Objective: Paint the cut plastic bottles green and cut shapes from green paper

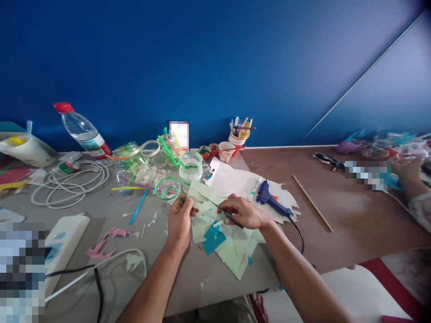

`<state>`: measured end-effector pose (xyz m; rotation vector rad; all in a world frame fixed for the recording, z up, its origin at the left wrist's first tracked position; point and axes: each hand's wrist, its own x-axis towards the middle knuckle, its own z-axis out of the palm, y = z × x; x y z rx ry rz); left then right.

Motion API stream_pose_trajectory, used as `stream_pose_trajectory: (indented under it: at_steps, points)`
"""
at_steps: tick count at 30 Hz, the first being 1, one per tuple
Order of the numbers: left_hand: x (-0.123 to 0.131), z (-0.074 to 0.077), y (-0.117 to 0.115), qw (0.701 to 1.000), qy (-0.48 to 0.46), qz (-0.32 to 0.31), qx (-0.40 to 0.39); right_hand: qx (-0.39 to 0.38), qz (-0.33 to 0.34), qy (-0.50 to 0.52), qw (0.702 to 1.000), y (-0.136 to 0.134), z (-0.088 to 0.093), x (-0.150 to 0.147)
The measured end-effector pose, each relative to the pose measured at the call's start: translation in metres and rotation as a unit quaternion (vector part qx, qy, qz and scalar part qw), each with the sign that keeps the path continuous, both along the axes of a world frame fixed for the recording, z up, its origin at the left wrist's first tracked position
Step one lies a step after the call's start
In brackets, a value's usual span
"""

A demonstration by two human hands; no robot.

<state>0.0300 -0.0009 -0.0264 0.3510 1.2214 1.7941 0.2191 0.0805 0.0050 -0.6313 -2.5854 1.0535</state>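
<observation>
My left hand pinches a pale green paper piece between thumb and fingers. My right hand is wrapped round the dark handles of a pair of scissors, whose blades point left across the paper. Below both hands, more pale green sheets lie on the grey table, with a blue paper scrap on top. A blue glue gun rests on white paper to the right of my right hand.
Clear plastic containers, straws and a tilted bottle stand behind. Cables and a power strip are at the left; pink scraps lie near. A wooden stick lies right. Another person's hand is at the far right.
</observation>
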Motion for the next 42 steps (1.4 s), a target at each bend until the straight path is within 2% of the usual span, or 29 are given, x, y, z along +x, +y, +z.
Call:
stream_pose_trajectory:
  at_steps: [12, 29, 42]
  points:
    - [0.005, 0.014, -0.003, 1.000, -0.020, -0.007, 0.002, -0.045, -0.046, 0.001, 0.998, -0.002, -0.003, -0.002]
    - [0.008, 0.018, -0.002, 0.997, -0.072, -0.026, -0.029, -0.048, -0.025, 0.014, 0.998, -0.003, -0.003, -0.005]
    - [0.006, 0.013, -0.001, 0.998, -0.025, -0.051, -0.035, -0.040, -0.020, 0.019, 0.999, -0.004, -0.003, -0.008]
